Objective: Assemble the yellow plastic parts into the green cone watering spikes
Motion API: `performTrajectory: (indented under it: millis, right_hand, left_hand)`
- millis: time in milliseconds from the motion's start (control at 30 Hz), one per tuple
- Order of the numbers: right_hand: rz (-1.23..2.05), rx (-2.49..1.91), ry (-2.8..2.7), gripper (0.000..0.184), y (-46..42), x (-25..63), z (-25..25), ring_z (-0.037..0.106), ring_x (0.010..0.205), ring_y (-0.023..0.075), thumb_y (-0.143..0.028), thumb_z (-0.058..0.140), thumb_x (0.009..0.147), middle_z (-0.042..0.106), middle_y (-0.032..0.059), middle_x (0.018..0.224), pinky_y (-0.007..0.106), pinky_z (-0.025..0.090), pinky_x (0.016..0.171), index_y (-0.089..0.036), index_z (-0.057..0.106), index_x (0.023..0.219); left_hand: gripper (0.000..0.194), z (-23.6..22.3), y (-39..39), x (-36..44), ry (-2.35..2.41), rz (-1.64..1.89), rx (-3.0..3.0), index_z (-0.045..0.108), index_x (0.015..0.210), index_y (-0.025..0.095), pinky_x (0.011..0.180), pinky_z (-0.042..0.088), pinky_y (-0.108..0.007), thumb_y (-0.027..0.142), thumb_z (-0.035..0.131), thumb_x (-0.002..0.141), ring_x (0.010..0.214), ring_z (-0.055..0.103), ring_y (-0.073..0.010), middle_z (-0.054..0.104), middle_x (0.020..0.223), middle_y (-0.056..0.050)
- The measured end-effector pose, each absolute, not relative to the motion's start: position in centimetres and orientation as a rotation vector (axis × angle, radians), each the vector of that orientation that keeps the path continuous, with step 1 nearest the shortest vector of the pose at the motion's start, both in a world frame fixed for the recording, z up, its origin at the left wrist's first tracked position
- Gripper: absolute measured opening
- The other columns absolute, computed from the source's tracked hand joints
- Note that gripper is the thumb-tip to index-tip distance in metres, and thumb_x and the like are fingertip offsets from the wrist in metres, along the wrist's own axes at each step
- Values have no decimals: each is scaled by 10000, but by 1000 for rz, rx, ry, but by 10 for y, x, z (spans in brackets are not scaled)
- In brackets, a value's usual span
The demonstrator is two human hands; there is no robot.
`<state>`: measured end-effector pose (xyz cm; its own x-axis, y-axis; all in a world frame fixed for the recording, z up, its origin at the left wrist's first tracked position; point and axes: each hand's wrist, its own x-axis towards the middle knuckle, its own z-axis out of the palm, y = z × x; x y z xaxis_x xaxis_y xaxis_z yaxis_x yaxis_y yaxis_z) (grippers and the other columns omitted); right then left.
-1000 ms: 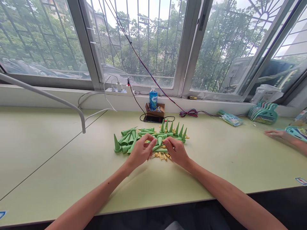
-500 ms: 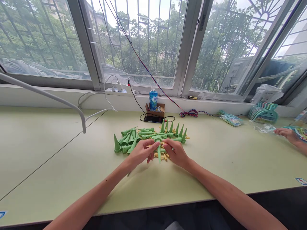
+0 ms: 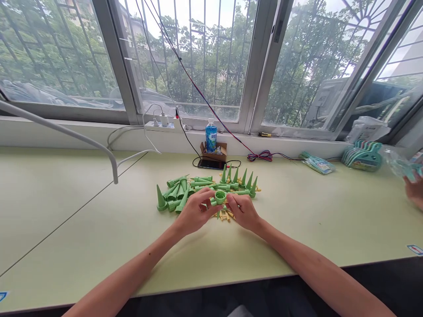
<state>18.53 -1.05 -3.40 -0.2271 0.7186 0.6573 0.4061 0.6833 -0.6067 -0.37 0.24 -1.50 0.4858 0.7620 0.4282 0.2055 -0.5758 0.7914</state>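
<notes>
In the head view, two bare hands meet over a pale green table [image 3: 297, 229]. The left hand [image 3: 196, 209] holds one light green plastic cone [image 3: 220, 197] between thumb and fingers, its round open end turned up towards the camera and its inside looking hollow. The right hand [image 3: 243, 211] has thumb and forefinger drawn narrowly together at the rim of that cone; whether they pinch it or something small, I cannot tell.

Around the hands seven green plastic cones stand tip up: six in a right-hand cluster [image 3: 244, 178] and one lone upright cone [image 3: 161, 199] at the left end. Between them is a heap of lying green cones [image 3: 180, 189], over ten, overlapping and partly covered by the left hand, so an exact count is not possible. Small yellow plastic pieces [image 3: 227, 215] lie below the fingers and among the cones, too many and too hidden to number.

One small brown cardboard box [image 3: 223, 152] holds one clear bottle of blue liquid [image 3: 211, 138] and something crinkled, hard to identify; one black phone [image 3: 211, 164] lies in front. At the right edge another person's hand [image 3: 414, 191], cut off, is by blurred clear plastic
</notes>
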Motion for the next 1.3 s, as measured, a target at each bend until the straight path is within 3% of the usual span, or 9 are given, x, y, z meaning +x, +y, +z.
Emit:
performTrajectory:
  millis: [167, 300, 500, 600, 733, 1100, 1300]
  right_hand:
    - [352, -909, -1831, 465, -11, 184, -35, 397, 466, 94, -416, 333, 1023, 454, -29, 531, 238, 324, 502, -189, 496, 651]
    - [368, -958, -1760, 447, -10, 185, -37, 387, 459, 98, -455, 353, 1012, 438, -40, 513, 237, 323, 483, -188, 529, 699]
    - [376, -947, -1736, 362, -10, 185, -36, 398, 494, 101, -414, 413, 998, 461, -38, 545, 227, 339, 506, -181, 573, 772]
    - [333, -909, -1788, 323, -11, 185, -34, 409, 527, 100, -374, 436, 992, 493, -25, 599, 223, 352, 529, -178, 580, 779]
    - [289, -871, -1871, 297, -11, 186, -33, 431, 558, 107, -352, 441, 993, 522, -9, 641, 224, 377, 558, -179, 603, 815]
    - [264, -857, -1934, 296, -7, 188, -37, 447, 585, 132, -393, 453, 989, 544, 8, 661, 249, 392, 582, -190, 639, 880]
    - [286, -854, -1928, 330, -8, 188, -35, 406, 562, 123, -384, 431, 994, 487, -10, 626, 244, 357, 561, -192, 583, 774]
  left_hand:
    - [270, -14, 2, -2, 885, 1101, 2088, 608, 1048, 210, 462, 448, -202, 396, 626, 853, 615, 503, -90, 511, 950, -34]
    - [259, -10, 0, -1, 919, 1142, 2025, 614, 978, 202, 462, 434, -203, 420, 634, 840, 568, 488, -82, 572, 930, -36]
    - [361, -3, -2, -1, 956, 1081, 1758, 560, 772, 183, 388, 361, -204, 523, 538, 889, 424, 472, -96, 511, 543, 28]
    - [479, -2, -1, 0, 942, 1023, 1687, 520, 659, 173, 384, 356, -214, 580, 469, 908, 378, 454, -96, 485, 456, 25]
    - [534, -2, 1, -2, 907, 934, 1596, 509, 622, 166, 381, 358, -214, 620, 454, 897, 401, 482, -104, 530, 487, -2]
    - [390, 3, 0, -4, 835, 869, 1486, 522, 712, 171, 400, 389, -197, 535, 616, 818, 483, 523, -112, 478, 549, 31]
    - [346, 2, 0, -6, 774, 835, 1487, 575, 790, 153, 420, 396, -196, 493, 639, 809, 520, 537, -109, 503, 602, 22]
